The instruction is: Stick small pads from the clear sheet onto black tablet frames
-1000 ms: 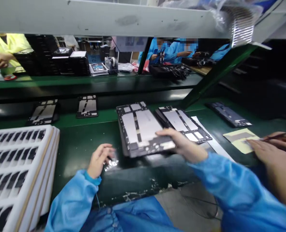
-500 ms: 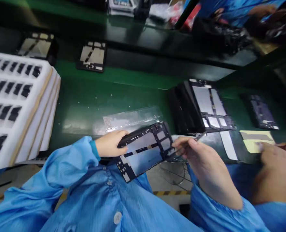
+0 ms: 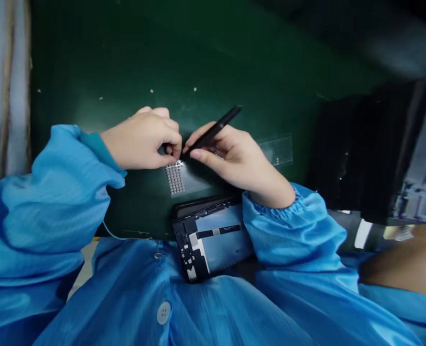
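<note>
My right hand (image 3: 230, 154) grips slim black tweezers (image 3: 216, 129) like a pen, tips pointing down-left toward my left fingers. My left hand (image 3: 144, 139) is closed in a pinch at the top of a clear sheet (image 3: 194, 185) bearing a grid of tiny pale squares. Whatever lies between those fingertips is hidden. Below my right wrist, an opened tablet-like device (image 3: 220, 245) rests tilted at the table edge against my blue gown, its silvery battery area facing up. Neither hand touches it, though my right sleeve covers its right end.
White foam trays (image 3: 6, 86) stand stacked at the left edge. On the right are a dark stack of devices (image 3: 349, 149) and a co-worker's blurred arm (image 3: 407, 264). Small white specks dot the green table (image 3: 101, 62). More clear film (image 3: 277, 149) lies beyond my right hand.
My left hand has let go of the device and moved up to the clear sheet. My right hand has brought the tweezers up-left there. The view has tilted down and closer.
</note>
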A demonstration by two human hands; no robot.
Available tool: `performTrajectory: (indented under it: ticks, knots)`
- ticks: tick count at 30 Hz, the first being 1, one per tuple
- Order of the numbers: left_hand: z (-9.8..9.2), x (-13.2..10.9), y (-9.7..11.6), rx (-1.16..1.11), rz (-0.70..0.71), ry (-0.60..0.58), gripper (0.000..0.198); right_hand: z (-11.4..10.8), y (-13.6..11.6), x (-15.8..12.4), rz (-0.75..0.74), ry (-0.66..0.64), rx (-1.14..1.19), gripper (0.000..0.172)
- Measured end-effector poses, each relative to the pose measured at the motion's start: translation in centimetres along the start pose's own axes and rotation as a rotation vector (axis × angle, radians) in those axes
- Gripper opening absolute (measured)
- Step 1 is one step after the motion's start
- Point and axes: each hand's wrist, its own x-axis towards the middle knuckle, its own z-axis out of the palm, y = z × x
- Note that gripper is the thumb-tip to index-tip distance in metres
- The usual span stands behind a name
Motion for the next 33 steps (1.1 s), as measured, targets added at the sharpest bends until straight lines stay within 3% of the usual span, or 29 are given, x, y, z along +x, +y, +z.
performTrajectory:
  ticks: [7,11,13,14,16,17,20,24,27,33]
  knots:
    - [-0.4,0.3,0.6,-0.026,-0.083,-0.042,0.046,0.7,-0.5,-0.4,0.121,0.003,0.015,0.032]
    - [-0.4,0.4,1.1,0.118,-0.066,-0.066,0.08,0.4,-0.4,0.5,0.054,-0.044,-0.061,0.028]
    - [-0.4,0.3,1.4,0.192,-0.051,-0.048,0.078,0.0,-0.3,0.6,0.035,-0.051,-0.06,0.03]
    - [-0.4,0.2,1.5,0.204,-0.062,-0.039,0.067,-0.1,-0.4,0.2,0.039,-0.03,-0.033,0.031]
    - [-0.4,0.1,1.6,0.177,-0.091,-0.031,0.046,0.0,-0.8,-1.7,0.046,0.076,0.043,0.031]
    - [-0.4,0.0,1.6,0.154,-0.099,-0.029,0.048,0.4,-1.1,-3.2,0.048,0.153,0.073,0.027]
    - [-0.5,0.0,1.4,0.122,-0.082,-0.04,0.075,3.3,-1.3,-9.4,0.052,0.438,0.105,0.015]
    - [-0.6,0.2,1.3,0.147,-0.065,-0.046,0.095,8.9,0.4,-15.4,0.049,0.779,0.079,0.024]
    - [-0.7,0.2,1.5,0.177,-0.074,-0.036,0.105,11.0,1.7,-15.8,-0.096,0.835,-0.044,0.027]
    - [-0.7,0.3,1.3,0.195,-0.062,-0.024,0.113,10.8,1.9,-15.0,-0.168,0.749,-0.151,0.034]
